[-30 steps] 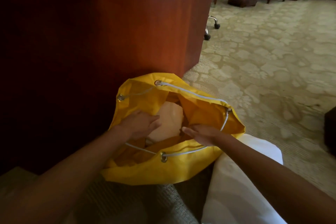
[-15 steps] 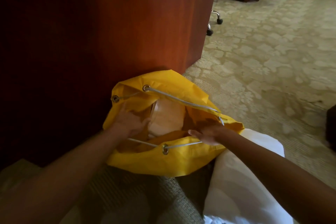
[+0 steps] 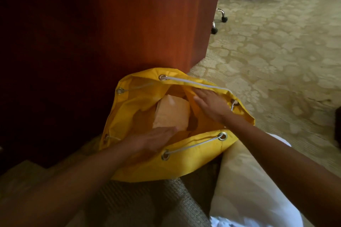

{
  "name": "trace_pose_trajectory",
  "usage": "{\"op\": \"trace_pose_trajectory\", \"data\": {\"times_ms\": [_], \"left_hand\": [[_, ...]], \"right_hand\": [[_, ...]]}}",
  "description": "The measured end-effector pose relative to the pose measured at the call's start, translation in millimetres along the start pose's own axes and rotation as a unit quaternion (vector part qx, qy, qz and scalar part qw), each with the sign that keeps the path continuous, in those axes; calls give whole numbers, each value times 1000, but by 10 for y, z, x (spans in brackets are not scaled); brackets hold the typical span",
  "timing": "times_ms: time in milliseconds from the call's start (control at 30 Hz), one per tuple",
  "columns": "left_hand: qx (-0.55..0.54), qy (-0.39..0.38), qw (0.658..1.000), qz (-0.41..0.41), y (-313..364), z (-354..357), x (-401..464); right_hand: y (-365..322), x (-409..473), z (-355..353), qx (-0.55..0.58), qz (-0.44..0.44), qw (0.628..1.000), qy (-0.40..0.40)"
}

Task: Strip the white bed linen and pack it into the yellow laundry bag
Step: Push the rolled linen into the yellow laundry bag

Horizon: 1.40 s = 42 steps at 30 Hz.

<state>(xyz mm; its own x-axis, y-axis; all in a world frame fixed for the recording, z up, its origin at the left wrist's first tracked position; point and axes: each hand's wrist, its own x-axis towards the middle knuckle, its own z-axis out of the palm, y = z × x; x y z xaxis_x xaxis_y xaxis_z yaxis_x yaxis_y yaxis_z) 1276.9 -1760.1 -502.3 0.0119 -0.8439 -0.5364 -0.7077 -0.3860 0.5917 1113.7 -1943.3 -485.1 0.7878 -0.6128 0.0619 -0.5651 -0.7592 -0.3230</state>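
Both hands flat inside bag [image 3: 184, 167] mouth: left hand [image 3: 156, 139] at 6 o'clock, right hand [image 3: 212, 105] at 2 (fingers straight, pinching nothing); linen [image 3: 172, 114] between.

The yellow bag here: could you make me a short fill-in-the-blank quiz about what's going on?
1. The bag has a white ____ threaded through metal eyelets.
2. Both hands reach ____ the bag's open mouth: left hand, right hand.
3. The bag stands against a ____ cabinet.

Missing words: cord; into; wooden
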Motion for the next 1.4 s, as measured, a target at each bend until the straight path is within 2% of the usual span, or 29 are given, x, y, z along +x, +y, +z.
{"op": "trace_pose_trajectory", "data": {"times_ms": [100,167,300,367,467,533,600,667,733,800,900,1033,1133,1233,1300,1400], "left_hand": [[5,-18,999,42,-93,143,86],[-5,-6,1000,27,-155,156,109],[-26,-32,998,44,-92,186,22],[12,25,998,55,-40,189,-31],[110,161,981,23,-25,52,-43],[119,219,968,5,-84,-99,4],[148,231,962,-11,-111,-215,-5],[173,266,948,-11,-146,-275,-2],[167,291,942,-27,-166,-316,2],[109,269,952,-98,-194,-403,42],[125,238,952,-146,-235,-460,32],[137,232,955,-126,-219,-420,22],[93,245,962,-78,-106,-367,7],[60,265,962,-3,6,-320,-61],[68,286,956,8,65,-274,-85],[40,307,950,38,259,-220,-166]], "right_hand": [[103,104,-92,142,103,984,36],[158,152,-172,223,148,962,52],[267,228,-243,297,202,932,57],[292,220,-192,299,199,931,57],[286,148,-93,276,184,941,66],[264,78,-46,249,161,953,67],[228,-6,-1,218,136,965,41],[209,-88,74,220,117,968,-25],[208,-156,180,248,121,954,-114],[201,-213,270,271,157,933,-175],[197,-272,369,280,223,912,-202],[178,-254,360,204,220,921,-250],[33,-268,240,210,157,940,-220],[-85,-347,131,219,72,963,-142],[-118,-411,72,177,16,979,-96],[-157,-538,-44,177,-12,983,-50]]}}
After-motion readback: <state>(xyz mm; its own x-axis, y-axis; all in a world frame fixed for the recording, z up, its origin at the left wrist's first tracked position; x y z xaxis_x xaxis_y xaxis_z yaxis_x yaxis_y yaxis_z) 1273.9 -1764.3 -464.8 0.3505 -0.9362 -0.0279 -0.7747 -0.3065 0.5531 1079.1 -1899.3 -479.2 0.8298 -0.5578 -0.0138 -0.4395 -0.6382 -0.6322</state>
